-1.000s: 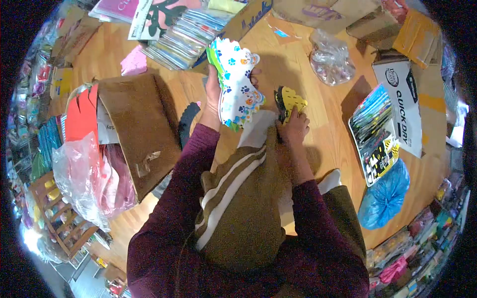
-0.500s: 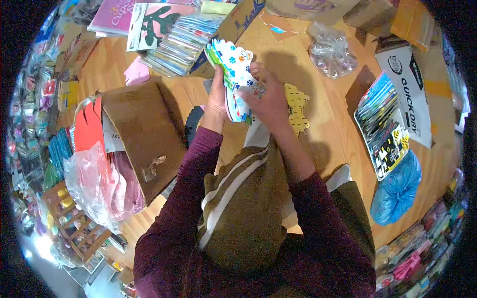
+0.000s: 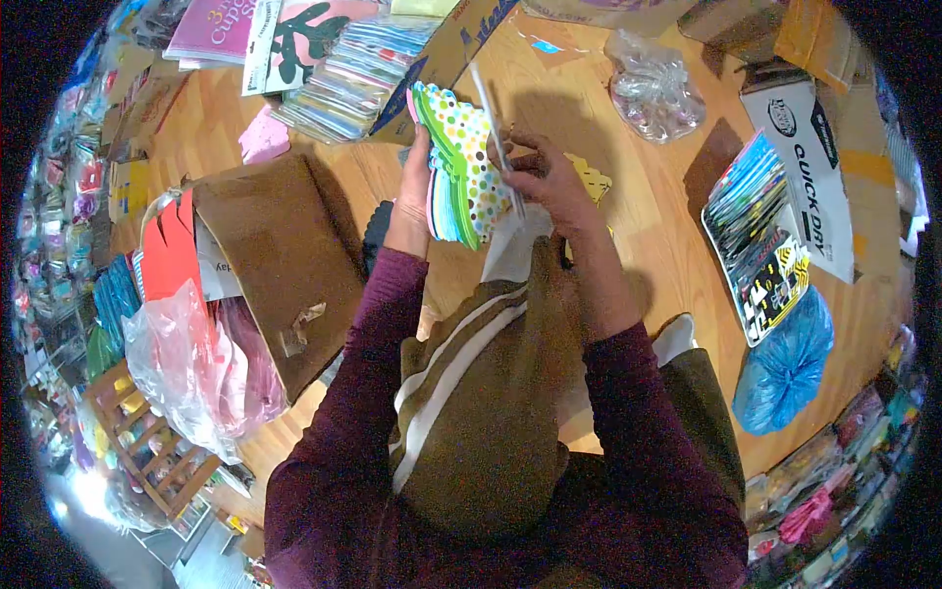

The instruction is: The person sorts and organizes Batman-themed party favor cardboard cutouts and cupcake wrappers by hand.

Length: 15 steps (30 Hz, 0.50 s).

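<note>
My left hand (image 3: pixel 414 196) is closed around the side of a stack of scalloped, patterned paper cut-outs (image 3: pixel 466 162), fanned slightly so that green, blue and white edges show. Multicoloured polka dots cover the top one. Between the fingers of my right hand (image 3: pixel 554 191) is a single cut-out (image 3: pixel 487 103), turned almost edge-on and blurred, just right of the stack. A yellow cut-out (image 3: pixel 593 184) lies on the floor behind my right hand, partly hidden by it. Something dark with a wavy edge (image 3: pixel 376 236) lies left of my left wrist.
On the left, an open cardboard box (image 3: pixel 285 265) holds red and pink material and plastic wrap. Packed sheets (image 3: pixel 358 74) lie at the back. A clear plastic bag (image 3: pixel 655 93), another sheet stack (image 3: pixel 751 231) and a blue bag (image 3: pixel 788 368) are on the right.
My right hand has lifted the paw-print cut-out off the stack and tilted it upright to the right. A polka-dot cut-out now shows on top in my left hand.
</note>
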Each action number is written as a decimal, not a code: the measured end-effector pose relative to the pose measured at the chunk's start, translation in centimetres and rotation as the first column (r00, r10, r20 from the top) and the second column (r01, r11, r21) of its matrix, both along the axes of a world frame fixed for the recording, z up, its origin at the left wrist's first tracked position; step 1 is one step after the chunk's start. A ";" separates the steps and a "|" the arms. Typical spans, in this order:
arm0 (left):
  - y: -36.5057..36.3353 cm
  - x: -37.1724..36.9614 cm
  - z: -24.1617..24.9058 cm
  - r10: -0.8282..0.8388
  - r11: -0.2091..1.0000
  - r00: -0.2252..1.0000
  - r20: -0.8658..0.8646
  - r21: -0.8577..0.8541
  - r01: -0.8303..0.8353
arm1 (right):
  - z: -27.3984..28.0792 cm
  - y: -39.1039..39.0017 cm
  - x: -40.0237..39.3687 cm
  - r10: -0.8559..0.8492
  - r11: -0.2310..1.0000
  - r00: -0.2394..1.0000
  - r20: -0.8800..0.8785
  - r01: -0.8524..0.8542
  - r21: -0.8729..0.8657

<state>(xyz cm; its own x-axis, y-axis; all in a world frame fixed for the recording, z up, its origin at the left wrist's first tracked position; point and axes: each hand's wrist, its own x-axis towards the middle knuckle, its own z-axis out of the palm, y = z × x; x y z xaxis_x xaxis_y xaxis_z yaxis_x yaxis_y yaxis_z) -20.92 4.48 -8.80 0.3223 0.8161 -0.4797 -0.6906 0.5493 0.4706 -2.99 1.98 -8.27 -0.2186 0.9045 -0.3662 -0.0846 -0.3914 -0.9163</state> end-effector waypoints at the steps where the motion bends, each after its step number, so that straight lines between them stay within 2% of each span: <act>1: 0.0 -0.2 -0.4 0.003 1.000 1.000 -0.027 0.027 -0.002 | -0.2 -0.1 0.5 -0.004 0.996 0.998 -0.059 -0.001 -0.086; 2: 0.0 -0.1 -0.3 0.003 1.000 1.000 -0.025 0.024 -0.003 | -0.5 -0.1 0.7 -0.015 0.985 0.993 -0.118 -0.006 -0.170; 3: 0.0 0.0 -0.1 0.000 1.000 1.000 -0.023 0.027 0.001 | -0.8 -0.2 0.6 -0.016 0.985 0.993 -0.116 -0.004 -0.172; 5: 0.1 0.2 0.6 -0.006 1.000 1.000 -0.021 0.028 0.007 | -2.0 -0.4 0.4 -0.099 0.993 0.954 -0.284 0.078 -0.084; 8: -0.4 0.3 1.4 -0.015 0.999 0.999 -0.043 0.034 0.016 | -3.7 -0.6 0.7 -0.093 0.992 0.930 -0.355 0.057 -0.110; 9: -0.6 0.2 1.3 -0.069 0.998 0.998 -0.016 0.015 0.069 | -2.2 -0.5 0.5 -0.095 0.992 0.931 -0.353 0.059 -0.112; 10: -0.7 0.0 1.2 -0.123 0.992 0.992 0.012 -0.002 0.123 | -0.6 -0.5 0.3 -0.035 0.991 0.986 -0.164 0.013 -0.131; 11: -0.8 -0.4 -0.6 -0.135 0.985 0.991 0.008 -0.107 0.135 | 0.5 -0.5 -0.1 0.033 0.987 0.999 0.030 -0.028 -0.160; 12: -0.8 -0.5 -1.8 -0.156 0.981 0.986 0.056 -0.107 0.161 | -0.2 -0.7 -0.6 0.029 0.986 0.999 0.031 -0.024 -0.165; 13: -1.0 -0.2 -3.1 -0.140 0.985 0.990 -0.024 -0.109 0.137 | -1.5 -1.0 -1.4 0.048 0.997 0.942 0.332 -0.064 0.039; 14: -1.1 0.4 -3.7 -0.125 0.987 0.987 -0.102 -0.109 0.113 | -2.1 -1.2 -2.0 0.000 0.962 0.799 0.602 -0.163 0.217; 15: -1.1 0.6 -3.6 -0.133 0.986 0.986 -0.099 -0.115 0.121 | -1.4 -1.8 -2.7 -0.069 0.951 0.743 0.666 -0.153 0.269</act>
<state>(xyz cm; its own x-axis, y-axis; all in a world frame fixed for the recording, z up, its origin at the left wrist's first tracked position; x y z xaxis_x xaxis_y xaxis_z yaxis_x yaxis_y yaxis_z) -20.31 3.41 -12.44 0.3630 0.7134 -0.5994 -0.5614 0.6809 0.4703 -5.65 0.23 -9.67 -0.0619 0.9856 -0.1573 0.5938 -0.0903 -0.7995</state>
